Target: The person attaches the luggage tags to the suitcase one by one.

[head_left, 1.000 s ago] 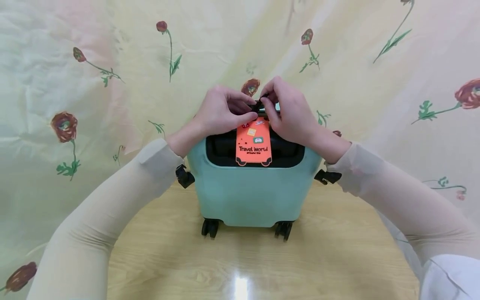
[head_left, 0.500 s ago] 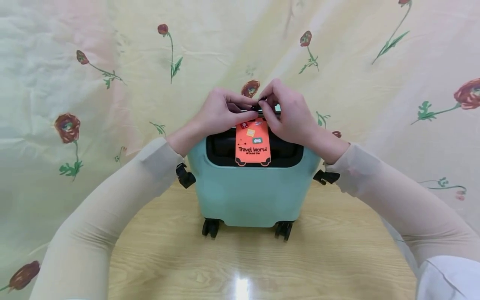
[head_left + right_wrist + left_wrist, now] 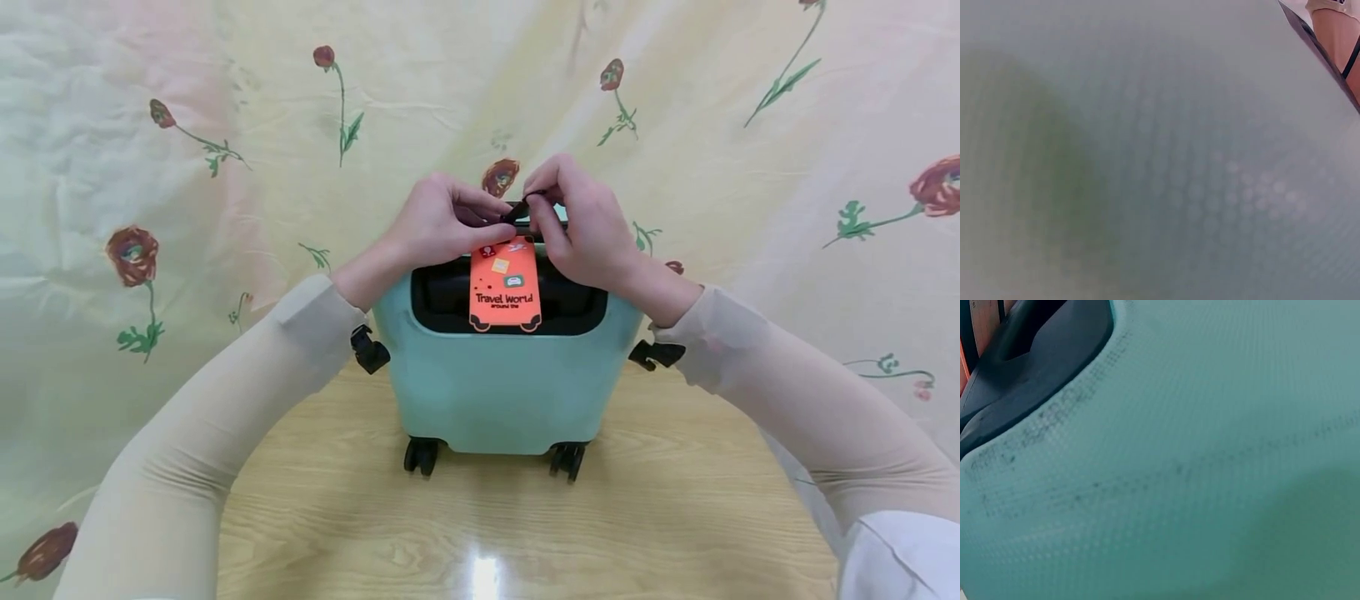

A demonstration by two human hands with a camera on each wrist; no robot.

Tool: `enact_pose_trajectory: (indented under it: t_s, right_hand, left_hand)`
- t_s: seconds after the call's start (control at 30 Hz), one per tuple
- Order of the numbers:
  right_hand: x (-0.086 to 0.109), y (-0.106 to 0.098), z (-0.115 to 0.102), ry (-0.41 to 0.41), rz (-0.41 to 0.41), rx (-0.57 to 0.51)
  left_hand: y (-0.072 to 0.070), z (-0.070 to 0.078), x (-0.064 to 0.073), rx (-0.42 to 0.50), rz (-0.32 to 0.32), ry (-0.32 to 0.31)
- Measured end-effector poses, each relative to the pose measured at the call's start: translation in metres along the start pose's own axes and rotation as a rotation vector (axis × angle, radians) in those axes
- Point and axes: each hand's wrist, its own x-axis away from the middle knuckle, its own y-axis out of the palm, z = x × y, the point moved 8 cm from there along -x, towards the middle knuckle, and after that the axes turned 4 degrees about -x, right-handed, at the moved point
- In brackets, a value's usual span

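Watching remotely, I see the left hand (image 3: 450,221) pinching the lower end of a narrow black strap (image 3: 516,212). That strap lies between both grips, touching each, its short visible length slanting up to the right hand (image 3: 588,221), whose thumb and fingertips pinch the upper end; neither hand is clearly nearer. Just below, a flat, suitcase-shaped orange tag (image 3: 505,287) stands lengthwise before the rounded black inset (image 3: 442,296) of a dimpled mint-green suitcase (image 3: 502,392) on the pale wood-grain worktop (image 3: 390,525).
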Motion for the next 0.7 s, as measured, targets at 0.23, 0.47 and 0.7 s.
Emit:
enact_pose_trajectory:
  t_s: [0.23, 0.47, 0.7]
  right_hand:
    - [-0.001, -0.002, 0.007, 0.041, 0.014, -0.088]
    - [-0.003, -0.007, 0.012, 0.065, 0.050, -0.055]
    - [-0.001, -0.012, 0.012, 0.064, 0.090, 0.048]
  left_hand:
    - [0.001, -0.005, 0.001, 0.014, -0.009, -0.003]
    - [0.000, -0.008, 0.001, -0.005, -0.016, -0.040]
    - [0.001, -0.007, 0.000, -0.015, -0.013, -0.030]
